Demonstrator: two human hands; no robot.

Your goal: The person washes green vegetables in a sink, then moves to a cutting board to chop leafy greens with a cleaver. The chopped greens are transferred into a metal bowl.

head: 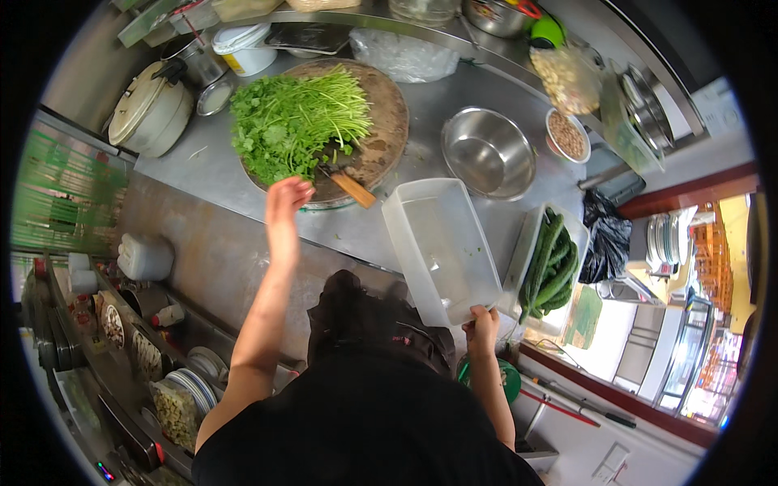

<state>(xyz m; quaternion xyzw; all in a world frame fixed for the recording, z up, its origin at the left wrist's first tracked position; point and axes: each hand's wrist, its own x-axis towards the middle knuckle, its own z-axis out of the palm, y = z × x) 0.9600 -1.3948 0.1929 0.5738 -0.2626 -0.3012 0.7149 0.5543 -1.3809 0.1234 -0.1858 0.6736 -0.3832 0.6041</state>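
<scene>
My right hand (482,328) grips the near corner of a translucent plastic tub (447,243), tilted at the steel counter's front edge. A few green bits cling inside it. My left hand (287,203) is raised by the near rim of a round wooden chopping block (386,121), fingers loosely curled with nothing in them. A big heap of cilantro (285,121) covers much of the block, leaves to the left and stems to the right. A knife with a wooden handle (352,188) lies on the block beside the heap; its dark blade is partly covered.
A steel bowl (488,155) stands right of the block. Beyond it is a bowl of brown bits (567,135). Cucumbers (550,264) fill a white tub at right. A pressure cooker (152,109) sits at the left end. Shelves with plates (188,389) line the left side.
</scene>
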